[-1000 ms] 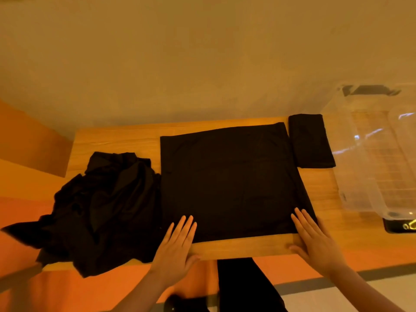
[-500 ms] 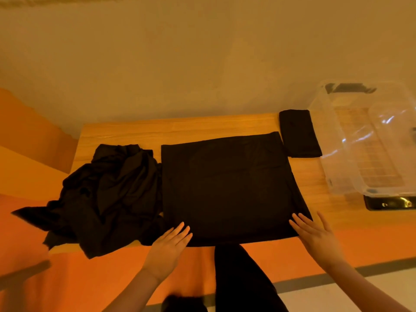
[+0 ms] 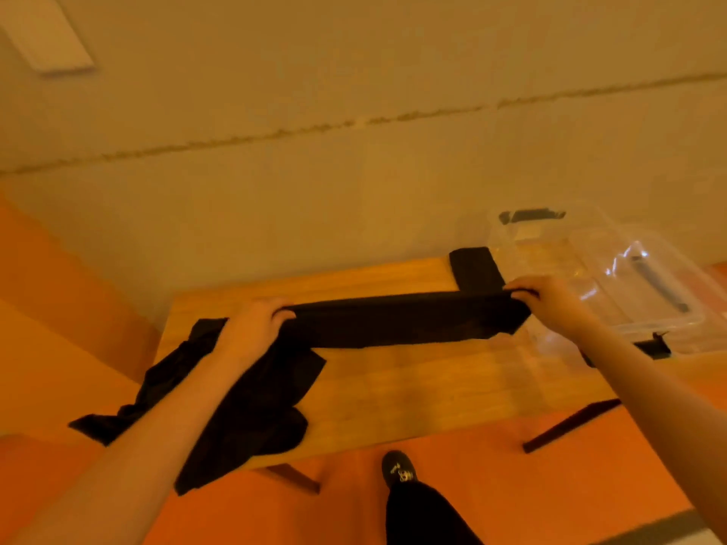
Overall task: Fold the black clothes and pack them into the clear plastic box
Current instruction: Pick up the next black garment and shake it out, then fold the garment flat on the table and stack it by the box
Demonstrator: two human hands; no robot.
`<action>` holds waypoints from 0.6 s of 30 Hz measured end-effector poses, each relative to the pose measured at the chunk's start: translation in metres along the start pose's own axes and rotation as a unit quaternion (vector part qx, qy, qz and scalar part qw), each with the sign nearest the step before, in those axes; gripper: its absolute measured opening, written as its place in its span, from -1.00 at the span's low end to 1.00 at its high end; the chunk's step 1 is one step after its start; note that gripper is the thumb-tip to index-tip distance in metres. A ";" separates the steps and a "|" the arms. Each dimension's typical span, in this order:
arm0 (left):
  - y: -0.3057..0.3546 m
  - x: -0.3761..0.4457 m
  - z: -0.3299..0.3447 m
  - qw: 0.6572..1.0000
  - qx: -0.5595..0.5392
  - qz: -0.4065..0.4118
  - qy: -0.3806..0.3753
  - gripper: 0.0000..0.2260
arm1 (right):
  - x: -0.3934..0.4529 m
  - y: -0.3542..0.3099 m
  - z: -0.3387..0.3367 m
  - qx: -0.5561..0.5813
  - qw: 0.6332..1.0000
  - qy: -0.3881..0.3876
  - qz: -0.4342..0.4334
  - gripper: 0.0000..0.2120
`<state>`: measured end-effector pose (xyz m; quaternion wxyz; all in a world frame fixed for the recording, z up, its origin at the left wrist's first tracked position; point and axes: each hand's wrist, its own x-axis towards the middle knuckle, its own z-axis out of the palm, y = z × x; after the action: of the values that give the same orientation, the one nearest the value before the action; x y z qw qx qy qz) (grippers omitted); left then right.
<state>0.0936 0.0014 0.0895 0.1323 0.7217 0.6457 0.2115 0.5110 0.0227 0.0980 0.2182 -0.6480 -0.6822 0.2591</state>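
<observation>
Nearest the viewer, a black shoe (image 3: 398, 468) and a dark trouser leg (image 3: 427, 515) stand on the orange floor (image 3: 511, 485) in front of a wooden table (image 3: 413, 387). On the table's near left corner lies a crumpled heap of black clothes (image 3: 244, 411), part of it hanging over the edge.

Both bare arms reach forward over the table. The left hand (image 3: 251, 328) curls its fingers around the left end of a folded black garment (image 3: 397, 320), and the right hand (image 3: 550, 298) pinches the right end with curled fingers. The garment is a long, narrow band. Its long axis runs left to right across the far half of the table, stretched between the two hands, with its right end slightly farther away.

Just behind the garment's right end, a small folded black cloth (image 3: 474, 271) lies at the table's far edge. To the right sits the clear plastic box (image 3: 613, 285), open, with black latches. A pale wall (image 3: 354, 171) stands behind.
</observation>
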 end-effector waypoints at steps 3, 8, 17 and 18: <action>0.004 0.018 -0.030 1.000 -0.012 -0.022 0.014 -0.80 | 0.011 -0.028 -0.026 0.009 0.998 0.051 -0.029 -0.79; 0.016 0.023 -0.075 0.990 -0.082 -0.043 0.111 -0.86 | 0.010 -0.067 -0.059 0.095 0.985 0.137 -0.048 -0.87; 0.041 0.001 -0.119 0.964 -0.167 -0.031 0.205 -0.93 | -0.010 -0.091 -0.075 0.270 0.939 0.207 -0.044 -0.72; 0.042 -0.002 -0.118 0.962 -0.180 -0.035 0.202 -0.94 | -0.012 -0.090 -0.074 0.271 0.939 0.206 -0.042 -0.69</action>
<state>0.0735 -0.0158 0.2123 0.1340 0.6050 0.6354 0.4608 0.4892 0.0133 0.2130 0.5320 -0.5745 -0.5528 0.2853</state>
